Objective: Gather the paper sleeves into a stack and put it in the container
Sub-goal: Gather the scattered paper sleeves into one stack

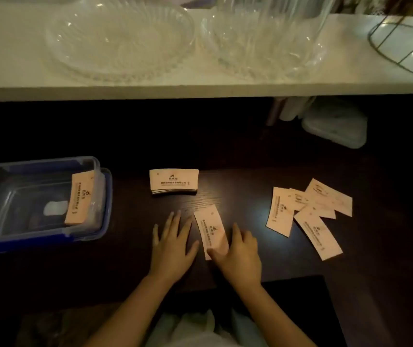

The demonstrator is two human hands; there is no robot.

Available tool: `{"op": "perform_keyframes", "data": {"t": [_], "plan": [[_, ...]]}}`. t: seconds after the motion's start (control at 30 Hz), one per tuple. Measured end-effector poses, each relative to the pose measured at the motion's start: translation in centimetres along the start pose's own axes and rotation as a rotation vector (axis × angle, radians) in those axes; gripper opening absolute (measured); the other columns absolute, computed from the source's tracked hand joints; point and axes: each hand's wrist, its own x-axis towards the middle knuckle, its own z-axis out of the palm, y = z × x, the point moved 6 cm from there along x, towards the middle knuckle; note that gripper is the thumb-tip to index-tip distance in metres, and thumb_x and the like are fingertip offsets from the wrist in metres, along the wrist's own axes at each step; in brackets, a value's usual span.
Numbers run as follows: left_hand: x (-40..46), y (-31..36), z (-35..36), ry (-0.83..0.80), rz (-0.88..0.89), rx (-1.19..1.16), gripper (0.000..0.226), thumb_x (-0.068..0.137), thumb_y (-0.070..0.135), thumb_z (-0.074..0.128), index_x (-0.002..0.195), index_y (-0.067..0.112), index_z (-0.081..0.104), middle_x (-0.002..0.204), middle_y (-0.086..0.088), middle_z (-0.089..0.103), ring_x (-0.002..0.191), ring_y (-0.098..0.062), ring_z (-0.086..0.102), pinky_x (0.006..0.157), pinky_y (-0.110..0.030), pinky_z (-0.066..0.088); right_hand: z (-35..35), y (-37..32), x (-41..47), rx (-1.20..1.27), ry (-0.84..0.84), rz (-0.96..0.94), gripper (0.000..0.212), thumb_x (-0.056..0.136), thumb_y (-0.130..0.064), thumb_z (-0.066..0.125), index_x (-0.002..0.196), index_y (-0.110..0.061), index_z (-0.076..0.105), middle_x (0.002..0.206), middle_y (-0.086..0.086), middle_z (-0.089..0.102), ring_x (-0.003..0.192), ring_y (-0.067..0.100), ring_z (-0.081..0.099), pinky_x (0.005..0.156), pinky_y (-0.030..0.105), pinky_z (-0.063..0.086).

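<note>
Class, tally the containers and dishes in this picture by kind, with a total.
Blue-rimmed plastic container: 1
Clear glass dishes on the white shelf: 2
Wire basket: 1
Lidded plastic box under the shelf: 1
Total: 5

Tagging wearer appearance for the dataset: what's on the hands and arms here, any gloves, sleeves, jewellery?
Both hands, left hand and right hand, are bare: no gloves, and no rings or watch visible in this dim light. The forearms are uncovered to the bottom of the frame, so no sleeves show. Pale clothing is visible lower down between the arms.

Print on paper sleeves too blurry.
</note>
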Motion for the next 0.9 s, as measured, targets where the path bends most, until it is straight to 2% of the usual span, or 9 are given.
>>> {"op": "perform_keyframes", "data": {"t": [0.1, 0.23, 0.47, 0.57, 0.67, 0.73, 0.77, 0.83, 0.9], "plan": [[-0.1, -0.3, 0.3, 0.048, -0.015, 0.080, 0.069, 0.082, 0.055, 0.034, 0.143, 0.027, 0.020, 0.156, -0.008, 0.012, 0.141, -0.022, -0.001, 0.110, -0.055, 0.000, 0.4, 0.0, -0.9, -0.029, 0.062, 0.049, 0.084, 0.069, -0.056, 0.067, 0.133, -0.012, 0.034, 0.127, 0.011, 0.045, 0.115, 0.026, 0.041, 0.081, 0.037, 0.049], [-0.3, 0.0, 0.3, 0.109, 0.011, 0.145, 0.070, 0.079, 0.053, 0.042, 0.141, 0.023, 0.029, 0.152, -0.011, 0.025, 0.140, -0.026, 0.014, 0.108, -0.058, 0.012, 0.8, -0.2, -1.5, -0.047, 0.148, 0.054, 0.072, 0.069, -0.053, 0.068, 0.122, -0.008, 0.048, 0.121, 0.013, 0.050, 0.110, 0.029, 0.045, 0.080, 0.042, 0.048], [-0.2, -0.1, 0.4, 0.074, -0.011, 0.169, 0.072, 0.079, 0.055, 0.035, 0.142, 0.023, 0.024, 0.153, -0.010, 0.022, 0.141, -0.025, 0.012, 0.109, -0.058, 0.011, 1.4, -0.8, -1.2, -0.039, 0.148, 0.018, 0.060, 0.068, -0.039, 0.074, 0.116, -0.011, 0.050, 0.118, 0.012, 0.053, 0.111, 0.029, 0.047, 0.084, 0.043, 0.046], [-0.1, -0.2, 0.5, 0.054, -0.028, 0.171, 0.072, 0.079, 0.056, 0.034, 0.142, 0.024, 0.024, 0.154, -0.009, 0.022, 0.141, -0.024, 0.012, 0.109, -0.058, 0.013, 1.1, -0.3, -0.7, 0.122, 0.088, 0.054, 0.045, 0.075, -0.028, 0.071, 0.111, -0.018, 0.045, 0.111, 0.007, 0.059, 0.102, 0.025, 0.055, 0.078, 0.039, 0.050], [-0.2, -0.1, 0.4, 0.047, -0.019, 0.154, 0.070, 0.078, 0.055, 0.034, 0.141, 0.024, 0.028, 0.152, -0.009, 0.026, 0.141, -0.025, 0.016, 0.108, -0.058, 0.015, 0.0, 1.3, -0.1, 0.435, 0.031, 0.096, 0.024, 0.088, -0.013, 0.054, 0.110, -0.021, 0.048, 0.110, 0.006, 0.066, 0.095, 0.021, 0.063, 0.075, 0.038, 0.057], [-0.2, 0.0, 0.3, 0.043, -0.032, 0.148, 0.069, 0.079, 0.055, 0.032, 0.142, 0.025, 0.027, 0.154, -0.008, 0.022, 0.142, -0.023, 0.011, 0.110, -0.056, 0.010, -1.3, 2.6, 0.3, 0.561, 0.011, 0.086, 0.026, 0.091, -0.007, 0.049, 0.112, -0.020, 0.054, 0.106, 0.004, 0.066, 0.087, 0.012, 0.063, 0.072, 0.024, 0.056], [-0.1, 0.0, 0.1, 0.045, -0.056, 0.103, 0.068, 0.081, 0.055, 0.032, 0.142, 0.025, 0.026, 0.155, -0.006, 0.019, 0.142, -0.020, 0.006, 0.111, -0.054, 0.004, -1.9, 3.2, 0.5, 0.606, -0.012, 0.077, 0.027, 0.091, -0.005, 0.048, 0.113, -0.019, 0.056, 0.103, 0.003, 0.066, 0.081, 0.005, 0.062, 0.066, 0.014, 0.052], [0.5, 0.4, -0.3, 0.076, -0.135, -0.119, 0.061, 0.087, 0.049, 0.036, 0.141, 0.023, 0.027, 0.155, -0.004, 0.019, 0.142, -0.016, 0.003, 0.112, -0.048, -0.004, -3.0, 4.3, 1.0, 0.667, -0.072, 0.068, 0.028, 0.091, -0.003, 0.047, 0.112, -0.016, 0.057, 0.102, 0.002, 0.065, 0.075, -0.001, 0.060, 0.057, 0.008, 0.048], [1.3, 2.0, -1.5, 0.092, -0.211, -0.487, 0.053, 0.089, 0.044, 0.039, 0.137, 0.021, 0.037, 0.147, -0.004, 0.037, 0.138, -0.018, 0.024, 0.112, -0.043, 0.014, -3.9, 5.2, 1.4, 0.686, -0.105, 0.053, 0.028, 0.091, -0.003, 0.047, 0.113, -0.015, 0.057, 0.105, 0.005, 0.065, 0.082, 0.004, 0.061, 0.063, 0.013, 0.050]]}}
